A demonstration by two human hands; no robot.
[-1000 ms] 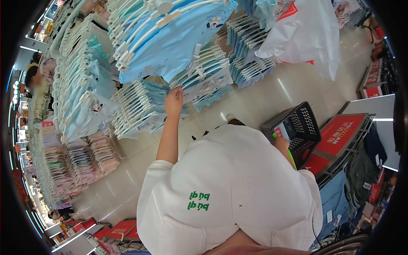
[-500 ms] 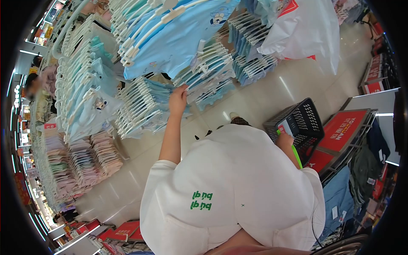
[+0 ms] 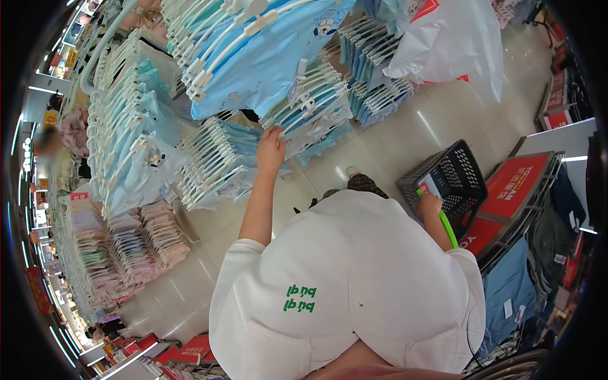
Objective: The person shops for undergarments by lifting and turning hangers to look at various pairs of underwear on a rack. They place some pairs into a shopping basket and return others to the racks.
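My left hand [image 3: 271, 147] reaches up to the rack, its fingers curled at the end of a white clothes hanger [image 3: 306, 113] in a lower row of pale garments. Just above hangs a light blue children's garment [image 3: 253, 75] with a small cartoon dog print. On the other side, my right hand [image 3: 429, 204] is wrapped round the bright green handle [image 3: 448, 229] of a black shopping basket [image 3: 467, 174]. The basket has perforated sides and hangs beside my body. A white and red label [image 3: 428, 185] shows by my right fingers.
More hangers with pale blue clothes [image 3: 136, 145] fill the rack at left, with folded-looking pink garments [image 3: 164, 231] below. A white plastic bag [image 3: 453, 47] hangs at upper right. Red sign panels [image 3: 512, 183] and dark clothes [image 3: 548, 244] stand at right. Shiny floor tiles [image 3: 386, 142] lie between.
The view has shifted slightly, so the racks and basket appear a little to the right. My left hand sits slightly lower against the hangers; my right hand keeps the basket handle.
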